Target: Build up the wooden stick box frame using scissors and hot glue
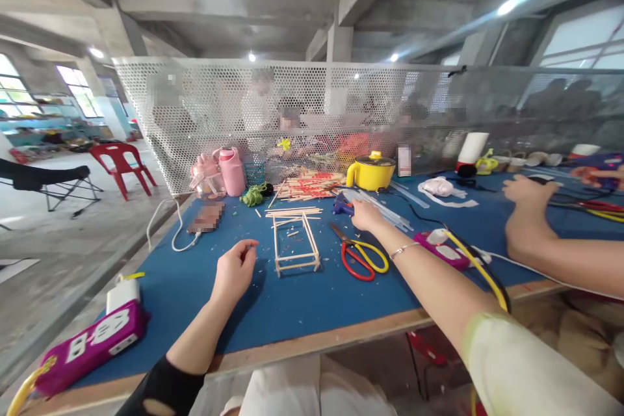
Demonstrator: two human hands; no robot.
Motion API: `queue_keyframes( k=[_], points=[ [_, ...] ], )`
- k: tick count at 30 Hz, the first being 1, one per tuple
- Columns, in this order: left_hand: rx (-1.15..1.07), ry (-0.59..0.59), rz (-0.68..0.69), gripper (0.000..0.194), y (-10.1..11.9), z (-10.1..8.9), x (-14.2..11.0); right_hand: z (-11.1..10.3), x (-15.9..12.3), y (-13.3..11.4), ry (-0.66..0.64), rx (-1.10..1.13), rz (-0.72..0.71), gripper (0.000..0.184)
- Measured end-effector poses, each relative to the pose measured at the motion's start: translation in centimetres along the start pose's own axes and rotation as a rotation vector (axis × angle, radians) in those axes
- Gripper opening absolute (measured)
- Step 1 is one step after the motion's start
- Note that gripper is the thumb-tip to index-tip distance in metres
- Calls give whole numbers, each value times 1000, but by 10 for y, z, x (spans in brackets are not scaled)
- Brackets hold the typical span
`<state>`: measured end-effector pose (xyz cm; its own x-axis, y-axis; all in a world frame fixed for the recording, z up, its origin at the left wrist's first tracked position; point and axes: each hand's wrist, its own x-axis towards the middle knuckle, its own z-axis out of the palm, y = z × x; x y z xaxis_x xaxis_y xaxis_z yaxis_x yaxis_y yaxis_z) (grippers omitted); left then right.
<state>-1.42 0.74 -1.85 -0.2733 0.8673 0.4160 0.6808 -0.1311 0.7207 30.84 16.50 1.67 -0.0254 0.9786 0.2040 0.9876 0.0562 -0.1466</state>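
Observation:
My right hand (pixel 369 216) is closed around a dark blue hot glue gun (pixel 342 205), just above the table behind the scissors. Loosely curled, my left hand (pixel 236 266) is left of a frame of thin wooden sticks (pixel 298 262), apart from it. The fingers are closed, and anything between them is hidden. The stick frame stands on the blue table with several loose sticks (pixel 292 211) at its far end. Scissors (pixel 361 253) with one red and one yellow handle lie to its right.
Red-tipped sticks (pixel 312 186), a yellow pot (pixel 374 172) and clear glue sticks (pixel 385 209) lie farther back. Purple power strips (pixel 92 346) sit left and right. A pink bottle (pixel 231 172) stands by the perforated screen (pixel 219 97). A co-worker's arm (pixel 541 234) reaches in at right.

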Motion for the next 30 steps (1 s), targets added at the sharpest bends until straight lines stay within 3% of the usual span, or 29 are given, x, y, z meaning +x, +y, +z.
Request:
queue_keyframes(
  k=[5,11,14,18,21,24,26,27,29,30],
  points=[
    [-3,-31,-5,33,-1,0,2,13,17,0,-46,-42,85,32],
    [19,-54,-12,33,1,-1,2,15,23,-9,-25,98,95,33],
    [22,-54,15,34,-1,0,0,7,20,-18,30,236,109,33],
    [7,-43,84,32,-2,0,1,-21,1,-29,153,480,123,31],
    [-5,-45,161,32,10,-5,16,-48,-36,-28,203,700,102,33],
    [-16,-87,266,29,27,-9,39,-65,-99,-18,171,885,55,30],
    [-34,-109,351,28,36,-8,50,-66,-148,-10,85,976,13,22],
    [-47,-113,390,28,37,-5,52,-62,-171,-8,-23,1076,-32,20],
    [-63,-129,425,28,35,1,50,-49,-208,-8,-177,1113,-18,22],
    [-57,-152,413,28,31,4,47,-40,-221,-10,-194,1112,5,24]
  ],
)
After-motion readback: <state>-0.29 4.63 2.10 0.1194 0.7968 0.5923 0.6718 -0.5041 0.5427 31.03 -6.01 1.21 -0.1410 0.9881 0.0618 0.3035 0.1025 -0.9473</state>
